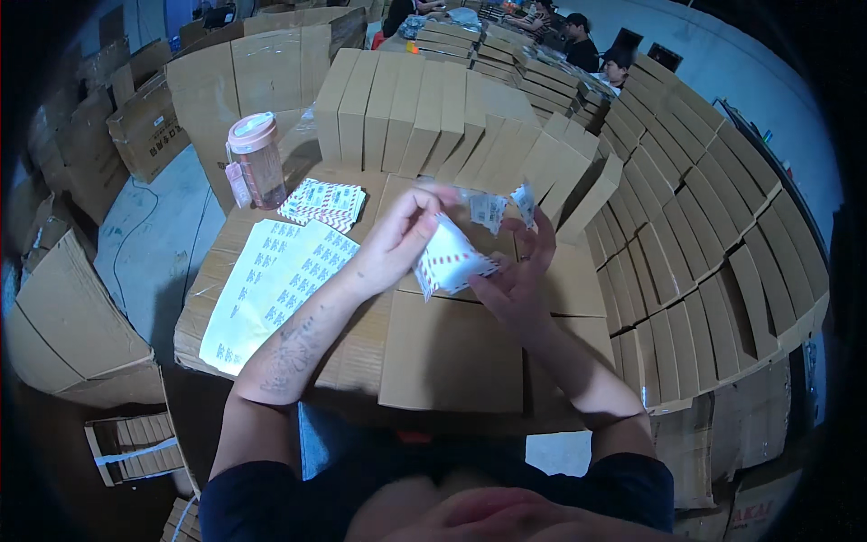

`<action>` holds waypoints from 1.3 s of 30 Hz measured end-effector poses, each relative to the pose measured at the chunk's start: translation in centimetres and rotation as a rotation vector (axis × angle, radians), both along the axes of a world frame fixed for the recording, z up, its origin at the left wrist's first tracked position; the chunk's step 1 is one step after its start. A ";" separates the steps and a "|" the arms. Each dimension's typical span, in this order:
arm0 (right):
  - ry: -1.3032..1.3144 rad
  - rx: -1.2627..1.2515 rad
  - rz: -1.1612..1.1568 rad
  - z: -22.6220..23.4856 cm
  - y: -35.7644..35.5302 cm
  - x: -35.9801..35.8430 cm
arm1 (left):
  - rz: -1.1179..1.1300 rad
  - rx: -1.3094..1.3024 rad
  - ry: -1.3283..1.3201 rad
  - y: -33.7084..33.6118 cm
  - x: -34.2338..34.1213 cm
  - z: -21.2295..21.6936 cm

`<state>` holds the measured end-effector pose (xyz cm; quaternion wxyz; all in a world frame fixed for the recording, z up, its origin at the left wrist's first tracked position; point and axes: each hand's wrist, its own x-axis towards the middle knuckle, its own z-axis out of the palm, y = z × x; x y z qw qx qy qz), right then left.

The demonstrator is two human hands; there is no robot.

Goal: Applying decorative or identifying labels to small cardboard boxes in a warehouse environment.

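Observation:
Over the cardboard boxes in front of me, my left hand (404,237) pinches a white packet (449,257) with red dashes across it. My right hand (524,275) grips the lower right corner of the same packet between thumb and fingers. Beside its raised fingers, small white printed packets (488,210) hang above the boxes; whether they are joined to the held one I cannot tell. To the left of my left hand lies a pile of similar packets (323,200) with striped edges. White sheets of printed labels (280,280) spread out below that pile.
A pink-lidded bottle (259,163) stands at the back left. Flat brown boxes (452,352) lie under my hands. A row of upright boxes (397,108) borders the far side, and stacked boxes (686,235) curve along the right. Other people (582,45) sit far off.

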<state>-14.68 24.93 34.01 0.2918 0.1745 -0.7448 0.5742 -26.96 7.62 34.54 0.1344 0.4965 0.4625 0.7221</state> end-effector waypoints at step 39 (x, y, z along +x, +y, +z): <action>0.523 0.694 0.009 -4.9 -0.1 -4.0 | -0.561 1.191 -0.492 -16.9 1.2 10.0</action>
